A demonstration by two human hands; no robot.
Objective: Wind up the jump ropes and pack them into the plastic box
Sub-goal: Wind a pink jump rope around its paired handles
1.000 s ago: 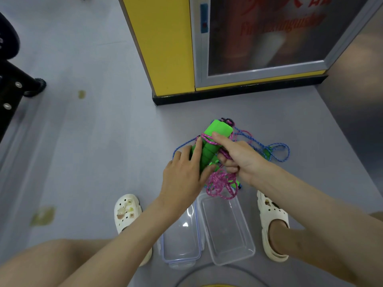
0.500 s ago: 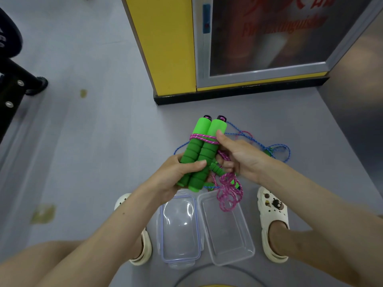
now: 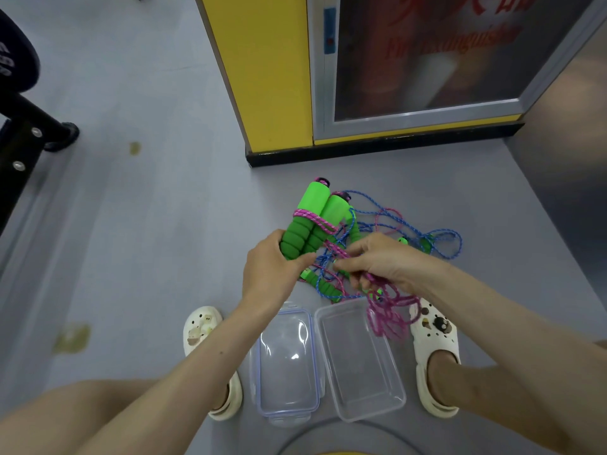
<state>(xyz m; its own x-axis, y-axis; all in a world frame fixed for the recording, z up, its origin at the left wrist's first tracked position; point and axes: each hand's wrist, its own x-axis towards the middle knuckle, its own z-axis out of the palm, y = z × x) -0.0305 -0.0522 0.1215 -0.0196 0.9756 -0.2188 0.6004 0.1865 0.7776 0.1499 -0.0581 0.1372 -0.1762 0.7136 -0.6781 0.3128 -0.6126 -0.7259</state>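
My left hand (image 3: 272, 274) grips the lower ends of two green foam handles (image 3: 312, 218) held side by side, pointing up and away. A few turns of pink rope (image 3: 315, 220) circle them. My right hand (image 3: 384, 261) pinches the same pink rope, whose loose loops (image 3: 391, 310) hang down over the clear plastic box (image 3: 391, 405). A second jump rope, blue (image 3: 437, 238) with green handles (image 3: 323, 285), lies tangled on the floor behind my hands. The box stands open on the floor between my feet, its lid (image 3: 287, 356) just left of it.
A yellow cabinet (image 3: 266, 77) with a glass door stands straight ahead on the grey floor. A black equipment frame (image 3: 23, 126) is at the far left. My white clogs (image 3: 200, 330) (image 3: 433, 326) flank the box and lid.
My right hand has moved down and right, drawing the pink rope away from the handles toward the box. The left hand has shifted its grip lower, and the handles tilt slightly more.
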